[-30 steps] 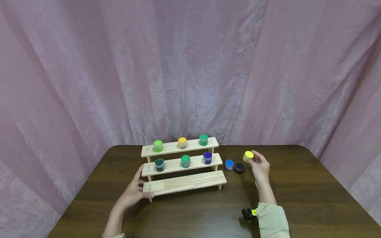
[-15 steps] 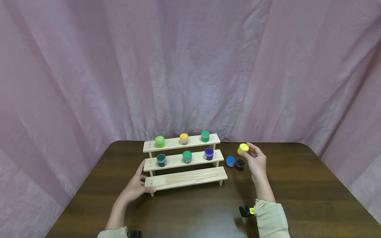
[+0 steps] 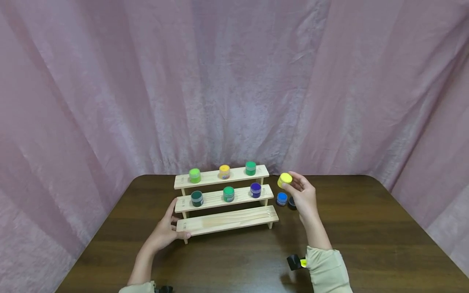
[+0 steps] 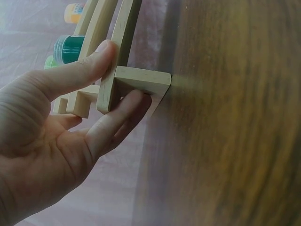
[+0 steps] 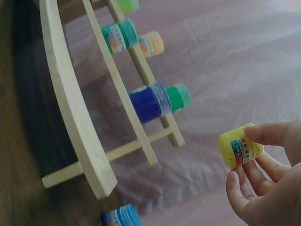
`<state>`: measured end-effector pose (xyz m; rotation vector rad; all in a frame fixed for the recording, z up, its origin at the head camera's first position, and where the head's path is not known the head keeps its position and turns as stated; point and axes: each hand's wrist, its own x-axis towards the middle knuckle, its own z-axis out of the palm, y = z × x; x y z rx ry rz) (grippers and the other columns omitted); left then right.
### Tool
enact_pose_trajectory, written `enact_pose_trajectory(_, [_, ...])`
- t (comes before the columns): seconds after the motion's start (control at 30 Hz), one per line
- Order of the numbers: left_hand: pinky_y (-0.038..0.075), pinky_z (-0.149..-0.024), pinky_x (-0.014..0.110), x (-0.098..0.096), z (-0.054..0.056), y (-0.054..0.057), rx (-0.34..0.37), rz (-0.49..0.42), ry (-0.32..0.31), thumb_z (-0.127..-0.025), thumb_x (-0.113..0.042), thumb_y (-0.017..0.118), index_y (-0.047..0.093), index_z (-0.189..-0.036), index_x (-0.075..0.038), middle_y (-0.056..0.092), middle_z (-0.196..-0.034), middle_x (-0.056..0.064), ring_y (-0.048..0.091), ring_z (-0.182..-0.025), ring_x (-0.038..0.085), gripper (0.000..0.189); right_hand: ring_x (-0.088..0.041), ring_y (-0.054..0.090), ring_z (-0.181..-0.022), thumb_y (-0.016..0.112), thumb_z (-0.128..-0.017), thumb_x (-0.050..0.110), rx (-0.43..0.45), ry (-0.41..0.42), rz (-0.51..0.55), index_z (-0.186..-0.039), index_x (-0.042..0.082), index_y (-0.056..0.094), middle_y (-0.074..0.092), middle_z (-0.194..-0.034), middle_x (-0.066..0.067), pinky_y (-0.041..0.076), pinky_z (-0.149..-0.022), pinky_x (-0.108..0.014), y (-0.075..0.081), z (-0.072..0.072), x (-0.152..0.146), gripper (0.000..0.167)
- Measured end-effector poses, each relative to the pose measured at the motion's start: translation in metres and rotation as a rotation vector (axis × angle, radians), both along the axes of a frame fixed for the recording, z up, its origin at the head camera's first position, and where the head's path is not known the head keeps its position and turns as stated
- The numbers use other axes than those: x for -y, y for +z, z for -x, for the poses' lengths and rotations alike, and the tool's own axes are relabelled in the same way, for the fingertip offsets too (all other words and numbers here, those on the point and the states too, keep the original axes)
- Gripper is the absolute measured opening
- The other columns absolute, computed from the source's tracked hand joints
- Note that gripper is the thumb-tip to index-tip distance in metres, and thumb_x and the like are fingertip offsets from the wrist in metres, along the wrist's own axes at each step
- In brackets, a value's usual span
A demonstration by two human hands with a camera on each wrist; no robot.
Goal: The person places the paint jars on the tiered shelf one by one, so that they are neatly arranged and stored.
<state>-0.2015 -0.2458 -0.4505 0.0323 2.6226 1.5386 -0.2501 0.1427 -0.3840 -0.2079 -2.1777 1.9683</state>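
Note:
A three-tier wooden rack (image 3: 227, 220) stands on the table, its lowest step bare. My left hand (image 3: 163, 232) grips its left end; in the left wrist view the thumb lies on the lowest board and fingers curl beneath, by the leg. My right hand (image 3: 304, 195) pinches a yellow paint jar (image 5: 237, 148) in the air, right of the rack. The middle step bears a dark green jar (image 3: 197, 198), a green jar (image 3: 229, 194) and a purple jar (image 3: 255, 190). On the top step are a light green jar (image 3: 195, 176), an orange-yellow jar (image 3: 224, 171) and another green jar (image 3: 250, 168).
Right of the rack, a blue jar (image 3: 281, 199) sits on the brown table (image 3: 234, 264). Beside it is a black jar (image 3: 292, 204), partly hidden by the right hand. A pink curtain (image 3: 234, 89) hangs behind the table.
My right hand has carried the yellow paint jar left and slightly up, towards the rack, and now partly covers the black jar. My left hand keeps its grip on the rack.

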Motion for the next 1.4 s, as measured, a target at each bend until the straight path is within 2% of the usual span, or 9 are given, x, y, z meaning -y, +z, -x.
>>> enact_pose_trajectory(0.23, [0.049, -0.075, 0.032, 0.0, -0.001, 0.001, 0.013, -0.01, 0.012, -0.068, -0.004, 0.086, -0.001, -0.158, -0.02, 0.055, -0.114, 0.028, 0.067, -0.085, 0.024, 0.127, -0.003, 0.054, -0.105, 0.067, -0.091, 0.009, -0.014, 0.046, -0.002, -0.137, 0.009, 0.054, 0.057, -0.131, -0.008, 0.045, -0.082, -0.008, 0.005, -0.001, 0.013, 0.048])
enact_pose_trajectory(0.47, [0.049, -0.075, 0.033, 0.0, -0.001, 0.001, 0.014, -0.007, 0.012, -0.068, -0.004, 0.087, -0.001, -0.158, -0.018, 0.057, -0.111, 0.026, 0.066, -0.083, 0.023, 0.126, -0.006, 0.055, -0.107, 0.067, -0.091, 0.009, -0.039, 0.103, -0.02, -0.136, 0.008, 0.055, 0.056, -0.134, -0.013, 0.046, -0.083, -0.01, 0.008, -0.006, 0.028, 0.047])
enact_pose_trajectory(0.7, [0.049, -0.075, 0.033, -0.001, -0.002, 0.001, 0.002, -0.011, 0.006, -0.068, -0.001, 0.085, -0.002, -0.158, -0.016, 0.058, -0.11, 0.027, 0.067, -0.082, 0.024, 0.126, -0.005, 0.059, -0.102, 0.069, -0.089, 0.007, -0.09, 0.16, -0.012, -0.134, 0.006, 0.056, 0.061, -0.126, -0.015, 0.047, -0.086, -0.012, 0.014, -0.011, 0.047, 0.047])
enact_pose_trajectory(1.03, [0.05, -0.074, 0.034, -0.003, -0.001, 0.002, -0.004, 0.005, 0.001, -0.069, -0.001, 0.085, -0.003, -0.158, -0.016, 0.057, -0.113, 0.029, 0.067, -0.083, 0.024, 0.125, -0.014, 0.058, -0.103, 0.071, -0.087, 0.006, -0.149, 0.254, -0.044, -0.131, 0.003, 0.058, 0.063, -0.117, -0.015, 0.049, -0.086, -0.02, 0.014, -0.02, 0.073, 0.046])
enact_pose_trajectory(1.4, [0.05, -0.074, 0.034, -0.003, 0.001, 0.003, 0.003, 0.006, 0.008, -0.069, -0.001, 0.085, -0.003, -0.158, -0.016, 0.057, -0.112, 0.028, 0.067, -0.083, 0.024, 0.126, -0.017, 0.058, -0.105, 0.072, -0.086, 0.008, -0.127, 0.298, -0.069, -0.128, 0.007, 0.062, 0.064, -0.116, -0.012, 0.047, -0.087, -0.025, 0.008, -0.025, 0.088, 0.043])
